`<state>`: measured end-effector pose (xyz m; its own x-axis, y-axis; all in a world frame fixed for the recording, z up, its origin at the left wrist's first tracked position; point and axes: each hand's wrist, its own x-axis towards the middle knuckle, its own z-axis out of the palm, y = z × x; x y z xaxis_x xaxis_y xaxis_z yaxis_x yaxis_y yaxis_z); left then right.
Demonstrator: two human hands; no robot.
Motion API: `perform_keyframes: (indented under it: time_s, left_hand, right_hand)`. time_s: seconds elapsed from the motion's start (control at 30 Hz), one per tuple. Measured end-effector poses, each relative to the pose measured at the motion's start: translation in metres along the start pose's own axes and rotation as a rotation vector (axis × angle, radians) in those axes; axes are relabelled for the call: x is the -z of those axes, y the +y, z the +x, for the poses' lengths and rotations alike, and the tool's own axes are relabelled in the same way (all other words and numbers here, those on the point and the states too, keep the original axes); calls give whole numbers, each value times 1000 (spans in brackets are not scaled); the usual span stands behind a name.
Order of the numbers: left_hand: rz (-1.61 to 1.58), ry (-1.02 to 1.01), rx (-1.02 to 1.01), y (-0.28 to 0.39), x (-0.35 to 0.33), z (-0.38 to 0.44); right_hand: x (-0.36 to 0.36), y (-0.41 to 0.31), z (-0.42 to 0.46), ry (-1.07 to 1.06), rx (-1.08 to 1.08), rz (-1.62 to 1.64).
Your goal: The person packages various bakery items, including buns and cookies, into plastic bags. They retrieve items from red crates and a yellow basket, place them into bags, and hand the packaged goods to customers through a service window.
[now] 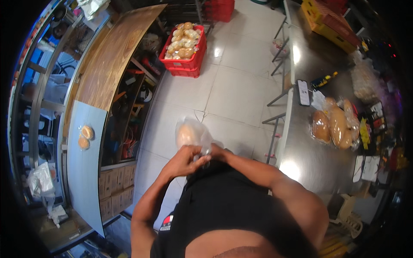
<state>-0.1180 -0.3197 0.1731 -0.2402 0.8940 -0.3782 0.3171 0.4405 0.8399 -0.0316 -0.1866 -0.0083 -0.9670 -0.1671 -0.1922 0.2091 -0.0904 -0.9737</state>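
A clear plastic bag with a pale bread roll (186,134) inside hangs in front of me, a little blurred. My left hand (190,159) pinches the gathered top of the bag between thumb and fingers. Close by on the right, my right hand (218,153) is at the bag's edge, its fingers partly hidden, so its hold cannot be told. On the pale blue counter surface (85,180) to the left lie two buns (85,137) in clear wrap. Bagged loaves (337,124) rest on the steel table (309,158) at right.
Red crates (185,69) filled with bagged bread stand on the tiled floor ahead. Folding metal legs (277,96) line the steel table, which bears a phone (303,92) and yellow crates (322,29). Cardboard boxes (116,183) sit under the left counter. People are beyond the left window.
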Motion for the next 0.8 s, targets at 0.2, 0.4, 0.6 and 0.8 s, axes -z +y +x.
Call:
perform_keyframes:
  time_s: [0.2,0.4,0.6,0.8]
  left_hand:
    - [-575,284,-289,-8,97,111]
    - [-684,317,-260,-1,196,226]
    - [-647,175,-380,-13,275,410]
    - [-733,-1,-229,63,352,564]
  right_hand:
    - [107,-98,80,85,210,-321]
    - [246,-148,130,170,-507,-730]
    - [416,-183,155,334,-327,-1058]
    - [535,-263,149,217,-368,-1196]
